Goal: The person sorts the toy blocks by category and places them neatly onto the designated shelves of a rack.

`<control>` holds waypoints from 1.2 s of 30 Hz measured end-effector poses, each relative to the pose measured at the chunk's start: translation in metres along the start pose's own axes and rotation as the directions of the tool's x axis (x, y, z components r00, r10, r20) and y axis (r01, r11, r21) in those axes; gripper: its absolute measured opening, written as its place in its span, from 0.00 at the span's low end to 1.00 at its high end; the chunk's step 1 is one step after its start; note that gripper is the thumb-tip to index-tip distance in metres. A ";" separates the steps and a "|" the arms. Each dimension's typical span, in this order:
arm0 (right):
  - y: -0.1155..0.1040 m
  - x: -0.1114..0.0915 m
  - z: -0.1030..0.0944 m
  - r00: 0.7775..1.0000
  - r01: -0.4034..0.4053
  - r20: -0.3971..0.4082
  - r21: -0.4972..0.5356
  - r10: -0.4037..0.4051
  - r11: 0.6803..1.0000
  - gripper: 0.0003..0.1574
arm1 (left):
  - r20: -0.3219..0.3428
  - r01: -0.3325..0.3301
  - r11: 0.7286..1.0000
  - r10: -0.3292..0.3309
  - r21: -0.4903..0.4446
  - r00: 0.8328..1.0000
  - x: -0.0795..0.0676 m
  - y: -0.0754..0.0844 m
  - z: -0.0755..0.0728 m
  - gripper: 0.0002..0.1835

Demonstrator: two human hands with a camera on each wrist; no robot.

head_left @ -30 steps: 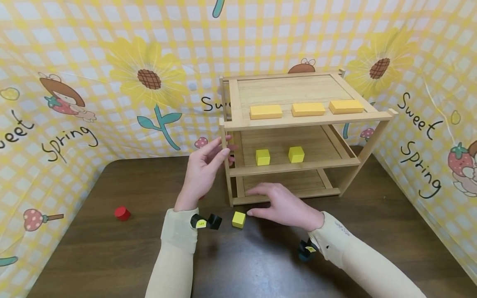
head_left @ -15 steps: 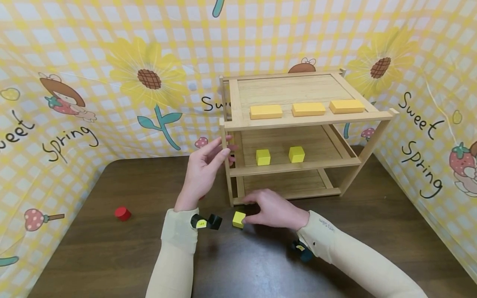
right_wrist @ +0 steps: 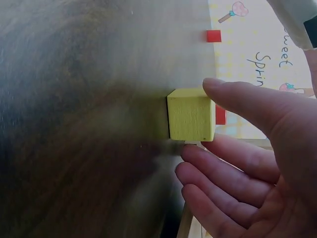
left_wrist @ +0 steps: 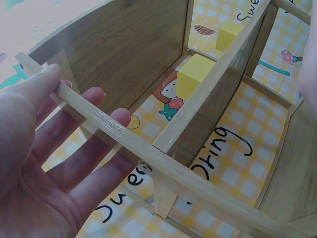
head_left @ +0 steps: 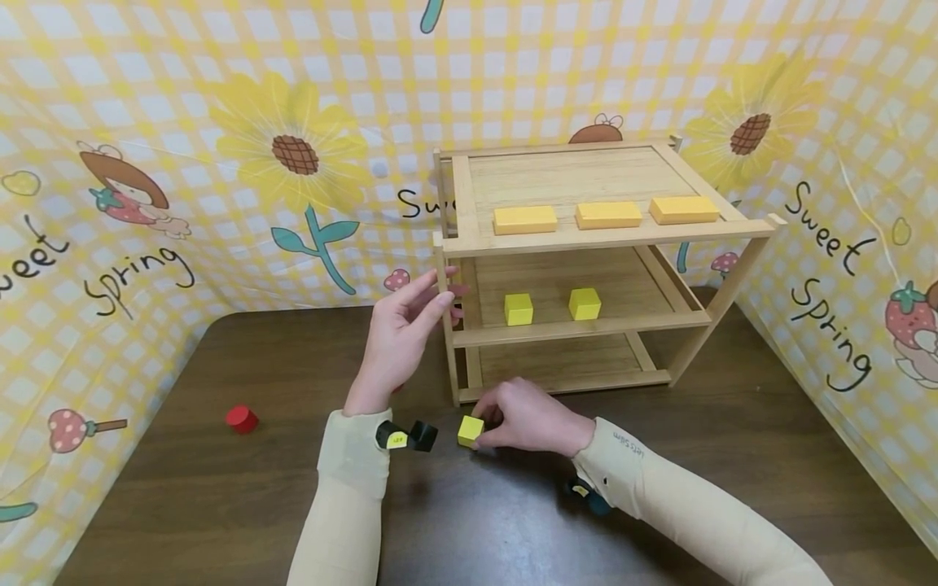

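A small yellow cube [head_left: 470, 430] rests on the dark table in front of the wooden shelf rack [head_left: 586, 238]. My right hand [head_left: 538, 417] pinches this cube between thumb and index finger; in the right wrist view the other fingers are spread loosely below the cube [right_wrist: 190, 116]. At the rack's front left post [head_left: 449, 366], my left hand [head_left: 396, 338] grips the wood. The left wrist view has the thumb [left_wrist: 43, 79] on the post's near side and the fingers reaching behind it.
Two yellow cubes [head_left: 518, 309] sit on the middle shelf. Three yellow-orange rectangular blocks [head_left: 608, 216] lie along the front of the top shelf. A red cylinder [head_left: 241, 419] stands at the left on the table [head_left: 183, 488]. Another red piece [right_wrist: 221, 115] shows partly behind the held cube in the right wrist view.
My right hand has moved left to the yellow cube, and its thumb and index finger have closed on it. The left hand stays at the post.
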State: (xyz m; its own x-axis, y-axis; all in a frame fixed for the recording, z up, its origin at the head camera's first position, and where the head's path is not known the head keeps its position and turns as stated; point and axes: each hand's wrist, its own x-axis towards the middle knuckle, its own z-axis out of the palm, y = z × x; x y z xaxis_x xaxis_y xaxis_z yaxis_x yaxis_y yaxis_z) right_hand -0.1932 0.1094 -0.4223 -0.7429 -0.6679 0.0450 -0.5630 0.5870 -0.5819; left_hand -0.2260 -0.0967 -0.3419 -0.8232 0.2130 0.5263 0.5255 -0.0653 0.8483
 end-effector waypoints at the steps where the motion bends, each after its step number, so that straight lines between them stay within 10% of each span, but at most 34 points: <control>1: 0.000 0.000 0.001 1.000 0.002 -0.004 -0.001 -0.002 1.000 0.14 | 0.001 0.003 1.000 -0.003 0.000 1.000 0.000 0.000 0.000 0.21; 36: 0.002 -0.011 -0.007 0.999 0.015 -0.036 0.037 -0.013 0.999 0.14 | -0.003 0.006 1.000 -0.006 -0.010 1.000 0.000 0.000 0.001 0.20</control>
State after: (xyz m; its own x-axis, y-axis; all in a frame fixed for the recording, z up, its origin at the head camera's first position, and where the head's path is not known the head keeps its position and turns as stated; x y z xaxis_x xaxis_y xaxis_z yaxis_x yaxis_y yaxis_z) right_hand -0.1886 0.1213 -0.4188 -0.7479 -0.6587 0.0818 -0.5597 0.5596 -0.6112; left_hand -0.2258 -0.0956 -0.3414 -0.8267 0.2106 0.5217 0.5186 -0.0743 0.8518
